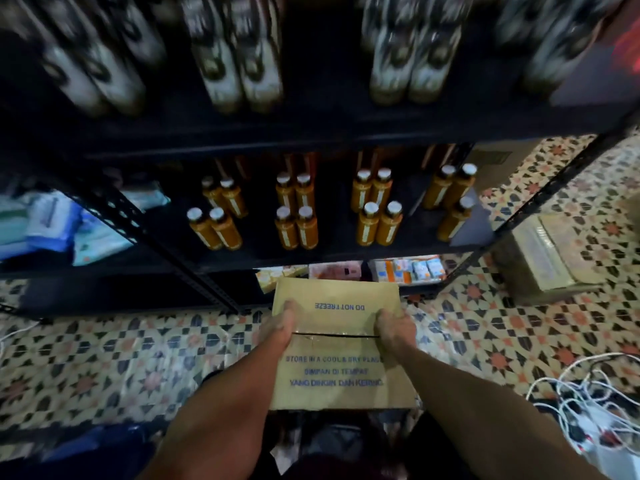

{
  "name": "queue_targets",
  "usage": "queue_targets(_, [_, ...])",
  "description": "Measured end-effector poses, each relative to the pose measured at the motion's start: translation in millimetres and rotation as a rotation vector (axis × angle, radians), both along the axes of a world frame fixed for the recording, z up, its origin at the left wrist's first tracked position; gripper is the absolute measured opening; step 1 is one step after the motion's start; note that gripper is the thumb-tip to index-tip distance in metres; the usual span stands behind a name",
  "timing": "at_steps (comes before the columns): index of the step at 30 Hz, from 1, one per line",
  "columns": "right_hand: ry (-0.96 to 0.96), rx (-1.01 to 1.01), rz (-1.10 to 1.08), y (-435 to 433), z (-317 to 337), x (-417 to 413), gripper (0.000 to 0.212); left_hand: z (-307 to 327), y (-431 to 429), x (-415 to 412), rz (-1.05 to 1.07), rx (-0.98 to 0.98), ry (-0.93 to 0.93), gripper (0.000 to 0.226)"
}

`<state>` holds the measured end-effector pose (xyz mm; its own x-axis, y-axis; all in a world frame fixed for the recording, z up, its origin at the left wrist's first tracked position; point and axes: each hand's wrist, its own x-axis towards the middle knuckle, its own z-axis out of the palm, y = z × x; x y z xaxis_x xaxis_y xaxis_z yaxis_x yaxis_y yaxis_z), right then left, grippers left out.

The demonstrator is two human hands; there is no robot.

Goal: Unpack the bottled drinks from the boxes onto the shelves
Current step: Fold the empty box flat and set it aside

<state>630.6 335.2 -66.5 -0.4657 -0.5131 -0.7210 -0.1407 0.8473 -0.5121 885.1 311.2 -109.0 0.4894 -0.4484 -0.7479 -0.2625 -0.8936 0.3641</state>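
Cardboard box (337, 372) closed, low over the tiled floor (138, 348); whether it rests there, cannot tell. Left hand (281, 323) and right hand (394, 325) each grip one end of the box's centre seam, fingers curled at the flap edges. Tape along the seam looks partly split. Orange bottles (298, 226) stand in pairs on the shelf (346, 259) just beyond the box. Best approach, I judge: pull both flaps apart evenly, keep the box level, and watch the cables (581, 407) off to its right.
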Motion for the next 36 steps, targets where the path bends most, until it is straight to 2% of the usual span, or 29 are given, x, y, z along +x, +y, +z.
queue_targets(2, [0.041,0.013,0.020,5.4,43.8,0.4,0.073,46.9,6.8,0.3,0.006,0.023,0.002,0.131])
queue_targets(5, [0.096,0.041,0.066,12.6,96.1,-2.5,0.095,135.5,17.3,-7.1,-0.014,-0.001,-0.007,0.110])
queue_targets(7, [0.099,0.038,0.076,16.3,128.7,-4.8,0.093,180.8,17.6,-13.2,-0.030,-0.009,-0.008,0.109])
queue_targets(10, [0.120,0.076,0.068,18.5,159.0,-13.5,0.084,216.1,10.2,-21.9,-0.077,-0.035,-0.011,0.100])
queue_targets(17, [0.128,-0.002,-0.168,47.3,174.5,-55.4,0.089,228.8,-14.8,-72.6,-0.296,-0.050,0.009,0.093])
queue_targets(21, [0.050,-0.032,-0.411,86.8,166.3,-98.1,0.089,196.5,-34.5,-124.0,-0.504,-0.031,0.053,0.106])
queue_targets(24, [0.058,0.010,-0.539,120.5,161.1,-134.0,0.093,177.2,-41.2,-183.6,-0.671,-0.039,0.036,0.111])
queue_targets(27, [0.128,0.048,-0.657,154.7,157.6,-175.6,0.088,233.7,-12.5,-260.5,-0.828,-0.068,0.032,0.098])
queue_targets(30, [0.159,0.059,-0.815,190.4,155.2,-221.2,0.088,239.7,9.1,-333.7,-0.979,-0.071,0.031,0.086])
queue_targets(34, [0.194,0.041,-0.979,239.3,164.3,-280.1,0.083,223.0,34.6,-423.4,-1.052,-0.056,0.060,0.106])
queue_targets(36, [0.214,0.049,-1.055,261.2,175.3,-303.4,0.084,239.9,57.3,-461.7,-1.079,-0.050,0.080,0.110])
